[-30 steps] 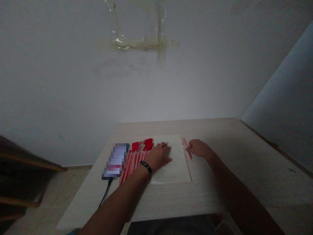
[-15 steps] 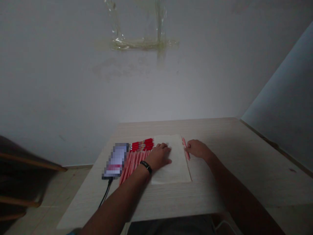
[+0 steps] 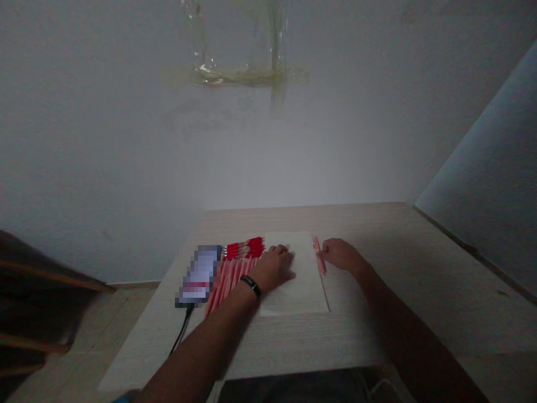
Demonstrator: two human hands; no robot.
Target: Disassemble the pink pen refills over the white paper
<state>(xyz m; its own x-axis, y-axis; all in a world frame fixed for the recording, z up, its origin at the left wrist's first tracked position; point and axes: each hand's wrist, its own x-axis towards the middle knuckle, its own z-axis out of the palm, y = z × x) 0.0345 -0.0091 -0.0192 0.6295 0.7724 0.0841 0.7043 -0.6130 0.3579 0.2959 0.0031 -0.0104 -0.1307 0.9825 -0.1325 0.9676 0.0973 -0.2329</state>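
Two hands work at the table (image 3: 356,330), lower centre of frame. L hand (image 3: 273,268): fingers spread, palm flat on a white paper sheet (image 3: 300,291), apparently pressing it down to stop it sliding; black wristband (image 3: 250,285) on the wrist. R hand (image 3: 342,254): fingers curled, tips against a single pink pen (image 3: 319,254) lying along the sheet's R edge; pinch cannot be confirmed at this res. Multiple pink pens w/ red caps (image 3: 235,274) lie side by side, parallel, just L of the sheet, seemingly aligned for orderly access. Obscured smartphone (image 3: 198,274) sits directly L of them, black cable (image 3: 183,330) running toward the table's near edge.
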